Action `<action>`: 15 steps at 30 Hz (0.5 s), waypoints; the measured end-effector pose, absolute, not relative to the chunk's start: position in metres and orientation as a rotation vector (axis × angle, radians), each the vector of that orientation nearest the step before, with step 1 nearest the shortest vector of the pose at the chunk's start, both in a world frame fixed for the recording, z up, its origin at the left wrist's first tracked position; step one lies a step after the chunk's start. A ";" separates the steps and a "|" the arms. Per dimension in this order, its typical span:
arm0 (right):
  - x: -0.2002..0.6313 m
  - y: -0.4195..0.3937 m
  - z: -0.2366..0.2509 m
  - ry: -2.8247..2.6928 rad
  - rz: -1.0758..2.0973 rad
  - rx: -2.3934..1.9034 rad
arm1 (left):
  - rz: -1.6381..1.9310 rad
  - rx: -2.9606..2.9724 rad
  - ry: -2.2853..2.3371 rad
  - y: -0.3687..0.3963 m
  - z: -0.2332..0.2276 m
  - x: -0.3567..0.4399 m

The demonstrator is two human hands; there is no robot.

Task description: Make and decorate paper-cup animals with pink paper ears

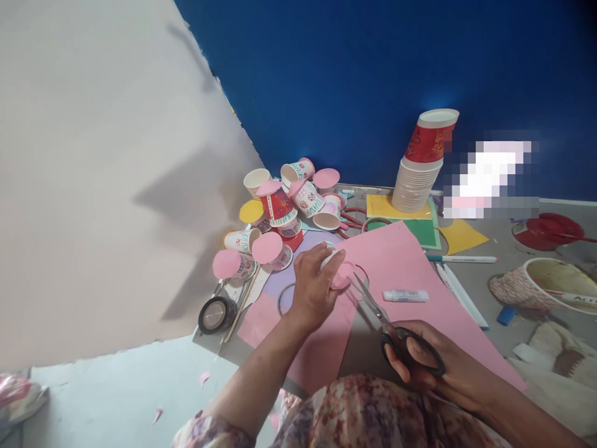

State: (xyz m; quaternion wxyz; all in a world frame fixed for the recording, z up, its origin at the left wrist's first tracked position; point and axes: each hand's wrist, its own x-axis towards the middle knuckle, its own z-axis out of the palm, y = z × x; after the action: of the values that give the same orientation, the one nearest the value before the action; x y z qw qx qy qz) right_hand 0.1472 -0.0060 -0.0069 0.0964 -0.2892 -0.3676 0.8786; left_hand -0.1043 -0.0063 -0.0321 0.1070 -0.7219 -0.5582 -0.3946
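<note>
Blue wall (345,81), grey surface (480,286). Paper cup (328,250) with pink disc (342,275): clamped in left hand (313,283) over pink sheet (405,267); likely light, crushable, best held round its side. Scissors (381,315): right hand (422,351) gripping handles (439,359).

At four o'clock, the left hand (313,285) is hiding most of a paper cup (329,247); a glue stick (405,296) is showing print too blurred to read. Toward five, scissors (380,313) are covering part of the right hand (420,354). Between two and three, a pixelated patch (489,174) is masking its background. Past three, a large cup (512,287) is running off the right edge; at eight, a glossy bundle (19,401) is being cut by the left.
</note>
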 end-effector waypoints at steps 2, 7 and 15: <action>0.147 -0.006 -0.007 -1.088 2.596 -0.855 | -1.167 -2.143 -1.652 -0.007 -0.032 -0.104; 0.145 -0.004 -0.006 -1.084 2.594 -0.836 | -1.181 -2.181 -1.679 -0.007 -0.033 -0.104; 0.151 -0.001 -0.012 -1.258 2.460 -0.940 | -1.381 -2.101 -1.831 -0.007 -0.032 -0.106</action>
State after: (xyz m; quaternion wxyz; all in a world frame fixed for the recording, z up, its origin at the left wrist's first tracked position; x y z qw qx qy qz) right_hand 0.1513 -0.0009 -0.0121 0.1110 -0.3202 -0.4284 0.8377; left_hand -0.1058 -0.0073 -0.0320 0.0159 -0.6754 -0.5886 -0.4440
